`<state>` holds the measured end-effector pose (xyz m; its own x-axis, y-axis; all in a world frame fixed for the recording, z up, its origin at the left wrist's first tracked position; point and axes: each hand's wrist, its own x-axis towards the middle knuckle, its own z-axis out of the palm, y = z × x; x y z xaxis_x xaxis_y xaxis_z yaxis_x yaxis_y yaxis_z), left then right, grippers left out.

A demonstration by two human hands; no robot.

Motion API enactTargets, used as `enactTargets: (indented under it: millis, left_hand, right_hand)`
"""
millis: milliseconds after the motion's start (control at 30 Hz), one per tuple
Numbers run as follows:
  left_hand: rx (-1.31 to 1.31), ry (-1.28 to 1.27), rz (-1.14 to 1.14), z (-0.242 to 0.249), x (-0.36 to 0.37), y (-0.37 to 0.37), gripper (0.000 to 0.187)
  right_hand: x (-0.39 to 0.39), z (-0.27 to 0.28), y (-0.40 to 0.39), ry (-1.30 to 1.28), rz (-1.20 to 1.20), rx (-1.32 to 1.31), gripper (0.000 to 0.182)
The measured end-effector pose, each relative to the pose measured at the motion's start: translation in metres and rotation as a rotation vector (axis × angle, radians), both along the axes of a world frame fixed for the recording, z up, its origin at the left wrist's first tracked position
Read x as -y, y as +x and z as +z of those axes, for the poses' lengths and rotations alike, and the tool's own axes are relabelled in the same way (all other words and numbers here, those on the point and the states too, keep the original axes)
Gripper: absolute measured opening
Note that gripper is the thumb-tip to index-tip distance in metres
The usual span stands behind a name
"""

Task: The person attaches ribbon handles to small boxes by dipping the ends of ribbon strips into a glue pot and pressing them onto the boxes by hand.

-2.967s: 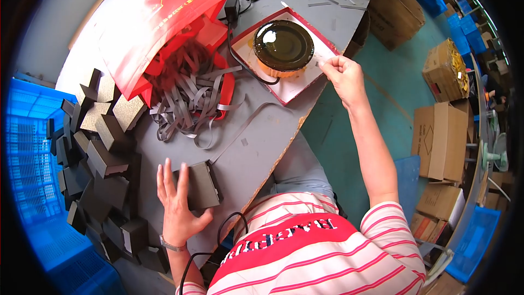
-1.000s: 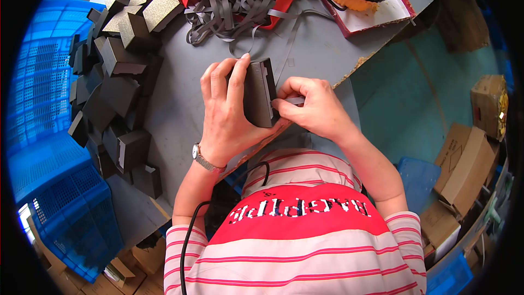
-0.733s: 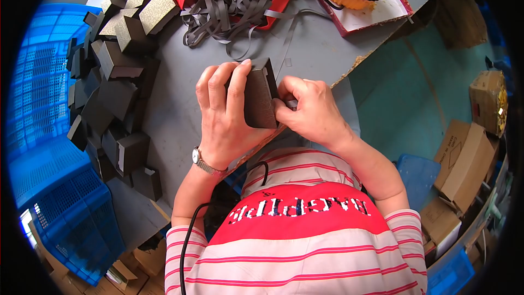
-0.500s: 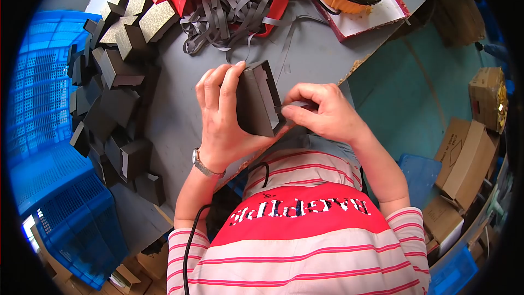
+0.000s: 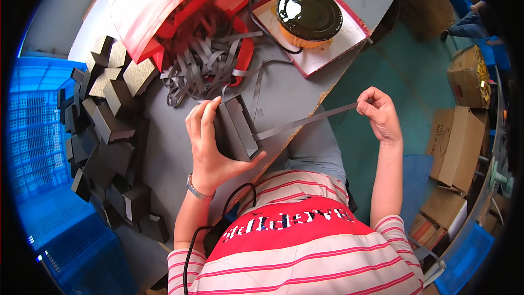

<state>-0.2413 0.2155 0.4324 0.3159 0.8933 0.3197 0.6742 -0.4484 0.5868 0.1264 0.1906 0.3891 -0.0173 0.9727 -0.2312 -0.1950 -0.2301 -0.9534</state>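
Observation:
In my left hand (image 5: 206, 145), fingers and thumb grip a small dark grey box (image 5: 236, 128), tilted, with a lighter inner side showing. A narrow grey ribbon strip (image 5: 305, 122) runs taut from the box's lower right edge out to my right hand (image 5: 379, 113). That hand pinches the strip's far end between thumb and fingertips, well to the right of the table edge. Beyond the box lies a tangled heap of grey strips (image 5: 199, 68), partly inside a red bag (image 5: 158, 8).
Many dark and gold boxes (image 5: 112, 125) are piled at the left beside blue crates (image 5: 41, 142). A red-edged tray (image 5: 349, 19) holds an orange pot with a glossy dark top (image 5: 309, 13). Cardboard boxes (image 5: 457, 142) stand on the floor at right. A person's leg (image 5: 466, 26) shows far right.
My right hand has moved away from the box to the right, drawing the strip out straight. My left hand still holds the box. The view has shifted, so the table things appear lower.

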Motion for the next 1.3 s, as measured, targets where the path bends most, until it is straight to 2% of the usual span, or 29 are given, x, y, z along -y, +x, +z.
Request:
enactTargets:
  millis: [33,67,133,233,333,500,567,867,1300]
  left_hand:
    - [0.003,-0.011,-0.007,0.001,-0.002,0.003,0.108]
    - [0.004,-0.016,-0.02,0.0,-0.005,0.005,0.108]
    - [-0.007,-0.024,-0.055,-0.001,-0.009,0.012,0.111]
    - [0.008,-0.039,-0.14,-0.003,-0.016,0.024,0.11]
    - [0.036,-0.07,-0.207,-0.005,-0.023,0.035,0.108]
    - [0.014,-0.096,-0.23,-0.004,-0.033,0.045,0.109]
    - [-0.016,-0.076,-0.202,-0.003,-0.035,0.049,0.11]
    - [-0.009,-0.065,-0.168,-0.015,-0.038,0.054,0.11]
    - [0.018,-0.026,-0.159,-0.026,-0.041,0.053,0.111]
  right_hand:
    - [-0.001,-0.003,-0.002,0.068,-0.118,-0.18,0.014]
    - [-0.003,-0.006,-0.002,0.078,-0.135,-0.306,0.015]
    - [-0.016,0.002,-0.021,0.182,-0.159,-0.526,0.016]
    - [-0.036,-0.004,-0.024,0.208,-0.106,-0.836,0.018]
    - [-0.056,-0.003,-0.03,0.24,-0.113,-0.969,0.012]
    - [-0.066,0.005,-0.031,0.101,-0.247,-0.751,0.012]
    - [-0.069,0.005,-0.035,0.035,-0.319,-0.75,0.012]
    - [-0.08,0.009,-0.043,0.056,-0.276,-0.543,0.008]
    - [-0.095,0.028,-0.065,0.039,-0.494,-0.246,0.012]
